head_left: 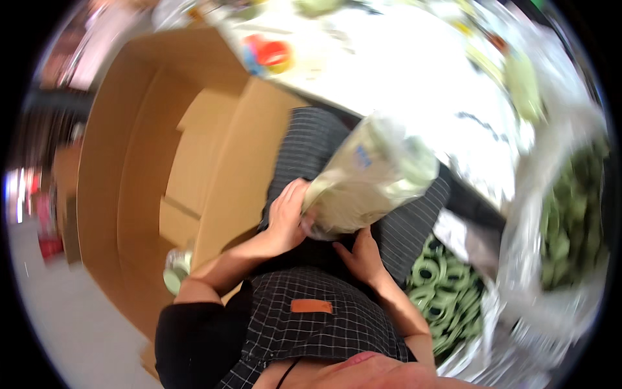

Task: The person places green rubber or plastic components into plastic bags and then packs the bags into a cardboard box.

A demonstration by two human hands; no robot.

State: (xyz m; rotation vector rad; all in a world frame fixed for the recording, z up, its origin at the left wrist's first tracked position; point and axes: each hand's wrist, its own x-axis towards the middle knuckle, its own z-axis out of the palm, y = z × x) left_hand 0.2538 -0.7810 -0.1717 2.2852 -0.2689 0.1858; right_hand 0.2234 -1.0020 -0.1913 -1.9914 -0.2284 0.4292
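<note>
A clear plastic bag packed with pale green pieces lies slanted above my lap, a small blue mark on its side. Its far end is blurred. My left hand wraps round the bag's near left end, with the fingertips partly hidden by the plastic. At the bag's near lower edge, my right hand grips from below. The thumb of that hand points left, and its other fingers are partly covered by the bag.
A large open cardboard box stands at my left, a green-ended packet inside. Ahead is a white table with orange-red rings. Green rings fill a bag by my right leg; another plastic bag holds dark green pieces.
</note>
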